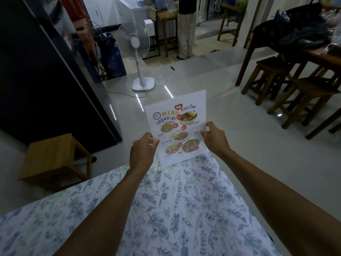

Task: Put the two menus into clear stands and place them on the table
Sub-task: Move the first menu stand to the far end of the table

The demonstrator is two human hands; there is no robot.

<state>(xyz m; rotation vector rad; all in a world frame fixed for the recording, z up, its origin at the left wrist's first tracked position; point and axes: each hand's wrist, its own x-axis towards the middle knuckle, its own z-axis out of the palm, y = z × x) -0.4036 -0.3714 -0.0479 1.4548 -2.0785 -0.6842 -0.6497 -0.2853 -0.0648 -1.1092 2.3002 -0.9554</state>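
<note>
Between both hands (143, 150), upright menu (176, 126).

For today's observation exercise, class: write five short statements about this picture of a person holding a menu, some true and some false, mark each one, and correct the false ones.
1. Both hands hold the printed food menu sheet, the left hand on its left edge and the right hand on its right edge. True.
2. The menu lies flat on the floral blue-and-white tablecloth. False: it is held up at the far edge of the cloth.
3. A white pedestal fan stands on the floor beyond the menu. True.
4. A second menu lies on the tablecloth. False: only one menu is visible.
5. The light wooden stool stands to the right of the table. False: it is on the left.
</note>
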